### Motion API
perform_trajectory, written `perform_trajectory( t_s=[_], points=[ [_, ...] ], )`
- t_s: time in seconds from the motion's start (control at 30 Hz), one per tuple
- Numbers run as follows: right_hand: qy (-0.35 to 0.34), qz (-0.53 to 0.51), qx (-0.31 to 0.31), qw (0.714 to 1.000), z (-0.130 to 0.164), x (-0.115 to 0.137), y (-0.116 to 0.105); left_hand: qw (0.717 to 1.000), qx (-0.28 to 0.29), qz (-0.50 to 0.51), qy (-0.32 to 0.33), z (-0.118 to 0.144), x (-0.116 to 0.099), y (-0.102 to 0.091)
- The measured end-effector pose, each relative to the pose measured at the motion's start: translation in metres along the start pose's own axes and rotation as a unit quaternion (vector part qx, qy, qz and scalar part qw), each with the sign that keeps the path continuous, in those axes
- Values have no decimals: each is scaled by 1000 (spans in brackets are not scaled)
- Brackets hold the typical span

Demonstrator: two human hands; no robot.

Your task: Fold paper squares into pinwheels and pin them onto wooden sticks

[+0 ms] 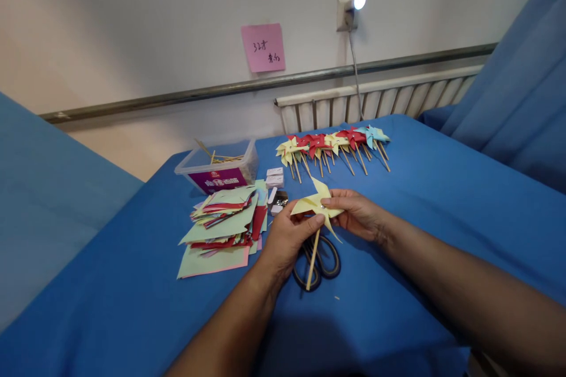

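— What have you got nearest you?

— My left hand (289, 235) and right hand (356, 213), both closed on one pinwheel (316, 203). It's pale yellow paper, folded into pointed vanes, on a thin wooden stick (313, 258). My left thumb and fingers pinch it where the stick meets the paper; my right fingertips pinch the hub from the other side. It's held just above the surface (398, 283), which is covered in smooth blue cloth.

— Anything under it?

— Scissors (321, 262), dark loop handles, lying flat right below the stick, partly hidden by my left hand.

— And to the left?

— A loose stack of paper (223, 227): squares in green, red, pink and yellow, fanned out unevenly. Too many to count. Just beyond my left hand are some small white boxes (275, 177) and a small metal thing I can't identify.

— Farther back?

— A clear plastic tub (219, 168) holding sticks, with a purple label; there's a red logo and white lettering, but too small for me to read. To the right of it, a row of finished pinwheels (333, 144) lies flat with sticks pointing towards me: yellow, red and light blue. They overlap, so I can't give a count.

— Any writing on the wall?

— A pink note (263, 47), handwritten; I read "32" and then characters I can't make out. Right of it a lamp (356, 3) shines, above a ribbed white radiator (375, 100).
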State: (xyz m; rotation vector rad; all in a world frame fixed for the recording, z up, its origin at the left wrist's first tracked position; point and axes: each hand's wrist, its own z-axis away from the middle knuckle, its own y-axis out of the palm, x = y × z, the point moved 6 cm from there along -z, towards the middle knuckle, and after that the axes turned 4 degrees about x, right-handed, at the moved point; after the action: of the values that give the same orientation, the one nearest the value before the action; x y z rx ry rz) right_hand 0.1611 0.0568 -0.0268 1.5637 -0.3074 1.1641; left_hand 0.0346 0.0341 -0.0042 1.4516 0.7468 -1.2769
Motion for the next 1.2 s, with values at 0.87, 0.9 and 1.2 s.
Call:
perform_trajectory(
  t_s=[0.87, 0.9, 1.2],
  points=[
    [-20, 44, 4, 999, 3, 4, 6, 999, -19, 41, -20, 2, -4, 1],
    [-18, 49, 6, 999, 2, 4, 5, 999, -27, 43, -18, 2, -5, 0],
    [-6, 77, 1, 997, 1, 2, 3, 996, -69, 44, -40, 0, 0, -8]
  ],
)
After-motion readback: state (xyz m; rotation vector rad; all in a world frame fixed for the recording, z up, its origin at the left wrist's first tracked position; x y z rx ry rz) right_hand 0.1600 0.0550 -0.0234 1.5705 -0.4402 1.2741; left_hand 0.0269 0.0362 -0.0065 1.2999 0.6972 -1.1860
